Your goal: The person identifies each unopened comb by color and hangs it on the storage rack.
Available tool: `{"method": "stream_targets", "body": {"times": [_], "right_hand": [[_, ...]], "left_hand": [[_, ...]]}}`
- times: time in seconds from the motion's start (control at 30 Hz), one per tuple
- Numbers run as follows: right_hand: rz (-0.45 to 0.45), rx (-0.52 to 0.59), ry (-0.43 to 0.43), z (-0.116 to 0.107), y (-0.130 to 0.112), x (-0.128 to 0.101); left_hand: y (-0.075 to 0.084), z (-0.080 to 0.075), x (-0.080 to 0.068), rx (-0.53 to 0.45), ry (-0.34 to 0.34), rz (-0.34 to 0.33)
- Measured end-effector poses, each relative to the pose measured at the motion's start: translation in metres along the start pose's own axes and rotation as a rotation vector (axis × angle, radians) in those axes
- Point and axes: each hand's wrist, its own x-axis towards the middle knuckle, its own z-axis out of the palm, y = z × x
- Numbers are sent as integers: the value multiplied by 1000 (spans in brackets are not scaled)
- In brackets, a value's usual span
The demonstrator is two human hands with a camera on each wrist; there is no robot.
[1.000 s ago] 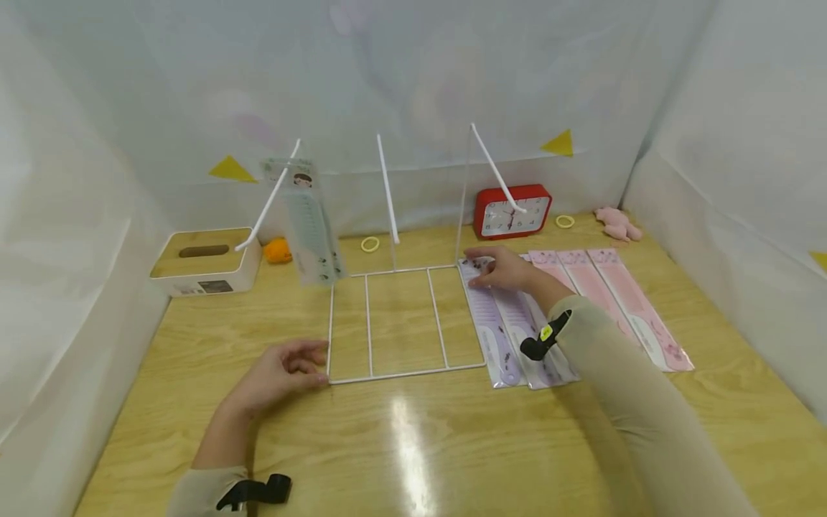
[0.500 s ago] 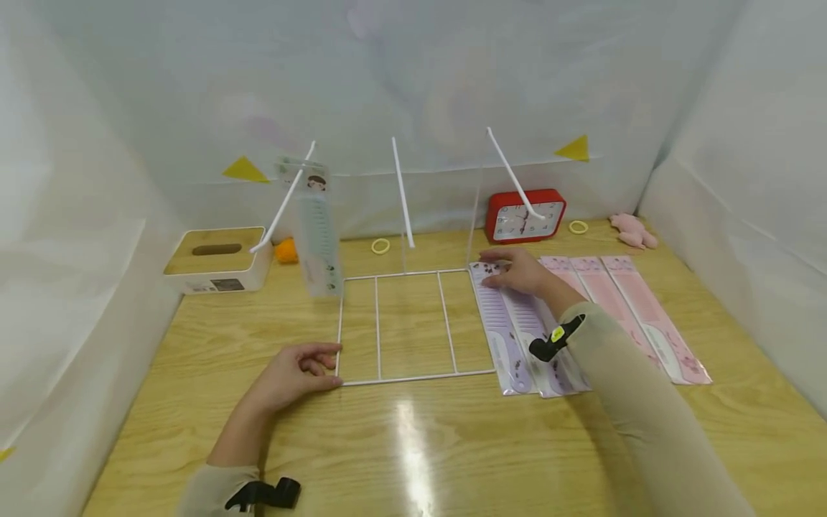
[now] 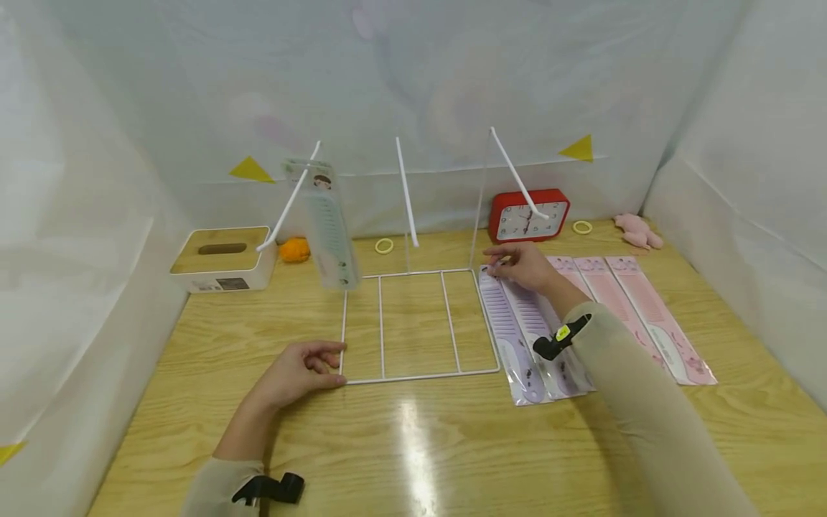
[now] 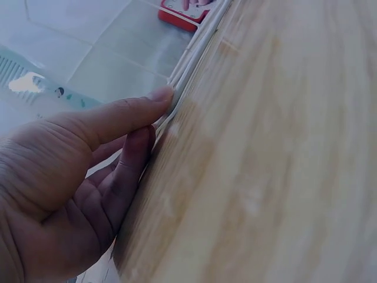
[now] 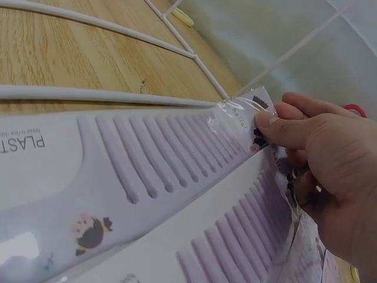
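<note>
The item under the right hand (image 3: 523, 267) is a packaged purple comb (image 3: 510, 337), located on the wooden table (image 3: 310, 445) just outside the right rail of a white wire rack (image 3: 423, 376). The right hand grasps the comb's printed header between thumb and fingers.

Condition of the comb: pale lilac, with a row of thick, rounded, widely spaced teeth and a rounded handle end towards the person. It is enclosed in a clear, glossy wrapper which shows creases near the header and a strong reflection. The header bears "hello!" and small dark figures; a white panel carries lettering of which "PLAST" is legible, and a dark cartoon figure is printed beside the teeth. Whether the wrapper touches the rail cannot be determined.

The left hand (image 3: 293, 377) pinches the rack at its near left corner, thumb on one side of the wire.

Adjacent, on the right, lies a second purple comb (image 3: 531, 316), similarly wrapped and partly covered by the right hand and wrist. Pink comb packs (image 3: 659, 316) lie further right. A green comb pack (image 3: 328, 226) hangs from the rack's left hook.
</note>
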Motion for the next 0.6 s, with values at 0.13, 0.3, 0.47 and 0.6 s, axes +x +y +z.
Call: {"method": "stream_targets", "body": {"times": [0.13, 0.3, 0.47, 0.6], "right_hand": [[-14, 1, 23, -2, -4, -3], [-108, 21, 42, -4, -14, -7], [-133, 51, 26, -7, -31, -16], [-76, 118, 16, -12, -43, -29]], "left_hand": [[3, -1, 1, -3, 4, -12], [5, -2, 2, -2, 10, -26], [5, -1, 1, -9, 5, -28], [5, 0, 1, -15, -5, -31]]}}
